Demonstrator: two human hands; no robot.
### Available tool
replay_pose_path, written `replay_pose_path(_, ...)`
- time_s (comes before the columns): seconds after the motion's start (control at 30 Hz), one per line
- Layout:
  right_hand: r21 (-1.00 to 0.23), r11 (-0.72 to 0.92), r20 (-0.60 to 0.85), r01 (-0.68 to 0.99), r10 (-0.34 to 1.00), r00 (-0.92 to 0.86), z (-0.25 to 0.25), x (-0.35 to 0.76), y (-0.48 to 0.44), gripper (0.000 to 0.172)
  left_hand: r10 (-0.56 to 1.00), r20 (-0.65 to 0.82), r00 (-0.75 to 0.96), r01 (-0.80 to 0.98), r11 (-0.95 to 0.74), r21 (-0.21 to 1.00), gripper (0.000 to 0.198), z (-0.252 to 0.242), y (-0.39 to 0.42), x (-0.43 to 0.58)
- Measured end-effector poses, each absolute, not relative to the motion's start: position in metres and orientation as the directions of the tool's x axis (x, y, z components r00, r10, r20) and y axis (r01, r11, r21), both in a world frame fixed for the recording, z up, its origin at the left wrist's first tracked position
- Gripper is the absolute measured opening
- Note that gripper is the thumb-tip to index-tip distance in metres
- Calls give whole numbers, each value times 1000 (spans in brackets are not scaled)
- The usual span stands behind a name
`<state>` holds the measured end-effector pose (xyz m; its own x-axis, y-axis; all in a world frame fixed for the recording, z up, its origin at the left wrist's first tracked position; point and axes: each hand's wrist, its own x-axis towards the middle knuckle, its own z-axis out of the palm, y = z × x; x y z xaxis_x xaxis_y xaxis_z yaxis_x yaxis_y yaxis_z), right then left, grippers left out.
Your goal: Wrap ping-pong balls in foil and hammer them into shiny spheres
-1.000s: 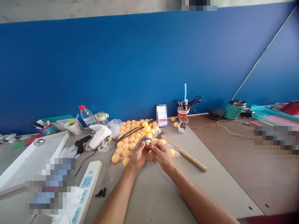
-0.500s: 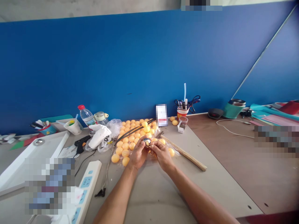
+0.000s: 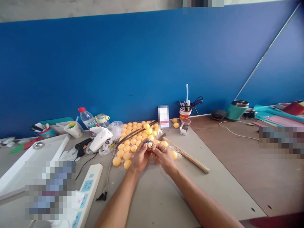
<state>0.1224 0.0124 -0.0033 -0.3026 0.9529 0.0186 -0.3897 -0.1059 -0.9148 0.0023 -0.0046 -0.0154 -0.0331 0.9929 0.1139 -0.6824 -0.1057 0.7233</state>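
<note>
Between my two hands, above the table, is a small shiny silver piece point(image 3: 149, 144) with a pale yellowish patch on its near side; its exact kind does not show. My left hand point(image 3: 140, 157) is closed around its left side. Fingers of my right hand point(image 3: 163, 155) are pinched together at its right edge. Behind and below the hands lie several orange balls point(image 3: 127, 148) in clear plastic wrap, partly hidden by my hands. Dark thin strips point(image 3: 135, 134) lie across the balls.
A bundle of thin wooden sticks point(image 3: 190, 157) lies to the right. On the left are a power strip point(image 3: 91, 186), a glue gun point(image 3: 82, 147), a white tray point(image 3: 62, 148) and a bottle point(image 3: 86, 117). A pen cup point(image 3: 185, 113) and a phone point(image 3: 163, 117) stand at the back.
The view has shifted very slightly. Both hands keep nearly the same pose around the silver piece.
</note>
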Motion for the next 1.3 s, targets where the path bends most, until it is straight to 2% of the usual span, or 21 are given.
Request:
replay_pose_path(0.37, -923, -117, -2, -366, 954, -301, 0, 123, 11, 30, 995, 86, -49, -690, -96, 717, 38, -16, -3, 3)
replay_pose_path(0.67, -931, -116, -12, -345, 957, -290, 0, 122, 12, 30, 994, 95, -52, -678, -105, 728, 33, -19, -3, 6)
replay_pose_path(1.3, -904, -141, -41, -405, 969, -244, -13, 119, 14, 25, 985, 93, -142, -619, -162, 769, 30, -17, -4, 14)
